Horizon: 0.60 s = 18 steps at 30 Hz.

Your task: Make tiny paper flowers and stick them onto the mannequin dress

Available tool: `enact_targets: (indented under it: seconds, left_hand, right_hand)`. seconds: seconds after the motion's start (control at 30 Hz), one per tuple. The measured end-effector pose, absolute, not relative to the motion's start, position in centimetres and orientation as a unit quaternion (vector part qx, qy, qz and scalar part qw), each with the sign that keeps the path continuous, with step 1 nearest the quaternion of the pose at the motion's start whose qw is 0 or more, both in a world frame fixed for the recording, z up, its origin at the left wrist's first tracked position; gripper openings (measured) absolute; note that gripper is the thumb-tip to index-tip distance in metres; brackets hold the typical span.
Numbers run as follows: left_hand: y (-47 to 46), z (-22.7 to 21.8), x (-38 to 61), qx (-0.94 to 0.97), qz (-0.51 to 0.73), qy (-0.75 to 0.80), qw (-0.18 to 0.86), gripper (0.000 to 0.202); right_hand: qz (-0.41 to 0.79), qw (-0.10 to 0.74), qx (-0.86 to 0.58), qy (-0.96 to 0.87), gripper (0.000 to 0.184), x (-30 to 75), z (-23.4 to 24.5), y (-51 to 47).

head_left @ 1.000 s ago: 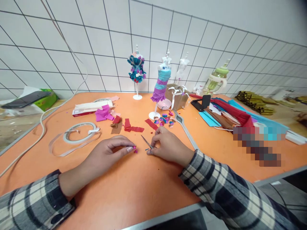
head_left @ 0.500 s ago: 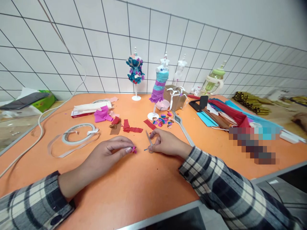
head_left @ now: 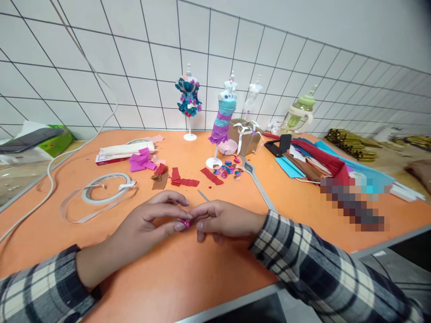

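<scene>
My left hand (head_left: 153, 222) rests on the orange table (head_left: 188, 273) and pinches a tiny pink paper piece (head_left: 185, 223) between thumb and forefinger. My right hand (head_left: 222, 220) has come up against it, fingertips touching the same pink piece. Thin metal scissors (head_left: 203, 195) stick out behind the right hand, their handle hidden under the fingers. Both sleeves are plaid.
Beyond the hands lie red paper scraps (head_left: 188, 181), magenta scraps (head_left: 141, 160), a tape roll (head_left: 104, 188) and small coloured sequins (head_left: 229, 169). Two dressed mini mannequins (head_left: 222, 119) and a bare one stand at the back, with a gift bag (head_left: 247, 134), coloured paper sheets (head_left: 316, 161) and a green bottle (head_left: 299, 114).
My right hand has slid left from beside the scissors to meet the left hand's fingertips at the pink piece. The left hand has barely moved.
</scene>
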<state>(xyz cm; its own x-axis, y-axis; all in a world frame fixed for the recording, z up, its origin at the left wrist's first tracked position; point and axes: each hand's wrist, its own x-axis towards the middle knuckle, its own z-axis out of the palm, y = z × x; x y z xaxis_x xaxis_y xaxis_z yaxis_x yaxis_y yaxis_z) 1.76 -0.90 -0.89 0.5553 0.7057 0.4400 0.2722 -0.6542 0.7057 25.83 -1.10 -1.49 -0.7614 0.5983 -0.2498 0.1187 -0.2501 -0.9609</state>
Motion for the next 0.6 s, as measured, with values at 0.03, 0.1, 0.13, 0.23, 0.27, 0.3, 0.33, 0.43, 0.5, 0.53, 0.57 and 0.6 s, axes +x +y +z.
enact_targets:
  seconds: [0.03, 0.1, 0.13, 0.23, 0.27, 0.3, 0.33, 0.43, 0.5, 0.53, 0.57, 0.6]
  left_hand:
    - [-1.0, -0.8, 1.7, 0.834, 0.371, 0.289, 0.289, 0.013]
    - [-1.1, -0.5, 1.7, 0.839, 0.373, 0.269, 0.291, 0.014]
    - [-1.1, -0.4, 1.7, 0.841, 0.373, 0.257, 0.295, 0.015]
    - [-1.3, -0.1, 1.7, 0.843, 0.375, 0.240, 0.301, 0.017]
    - [-1.4, 0.0, 1.7, 0.843, 0.377, 0.238, 0.302, 0.018]
    - [-1.4, 0.0, 1.7, 0.842, 0.379, 0.236, 0.304, 0.018]
    - [-1.4, -0.1, 1.7, 0.841, 0.379, 0.234, 0.308, 0.019]
    - [-1.4, -0.5, 1.5, 0.835, 0.377, 0.234, 0.326, 0.019]
    - [-1.5, -0.7, 1.5, 0.826, 0.370, 0.242, 0.349, 0.018]
    - [-1.5, -0.8, 1.5, 0.820, 0.368, 0.247, 0.363, 0.018]
    - [-1.6, -0.8, 1.5, 0.815, 0.363, 0.254, 0.374, 0.019]
    - [-1.6, -0.7, 1.5, 0.811, 0.360, 0.262, 0.379, 0.020]
  right_hand:
    - [0.749, 0.154, -0.276, -0.583, 0.036, 25.9, -1.6, -1.1]
    - [0.775, 0.143, -0.227, -0.572, 0.034, 26.0, -1.7, -1.2]
    - [0.784, 0.138, -0.213, -0.566, 0.033, 26.1, -1.7, -1.2]
    - [0.812, 0.133, -0.203, -0.530, 0.038, 26.3, -1.7, -1.1]
    - [0.823, 0.134, -0.203, -0.514, 0.040, 26.4, -1.7, -1.0]
    - [0.831, 0.136, -0.204, -0.499, 0.042, 26.4, -1.6, -1.0]
    - [0.837, 0.139, -0.206, -0.487, 0.043, 26.3, -1.6, -1.0]
    - [0.843, 0.143, -0.222, -0.468, 0.042, 26.1, -1.2, -1.2]
    - [0.844, 0.144, -0.232, -0.462, 0.043, 25.9, -0.8, -1.4]
    - [0.845, 0.142, -0.231, -0.461, 0.045, 25.8, -0.6, -1.5]
    - [0.847, 0.139, -0.228, -0.460, 0.048, 25.7, -0.5, -1.6]
    - [0.848, 0.137, -0.224, -0.460, 0.050, 25.7, -0.4, -1.6]
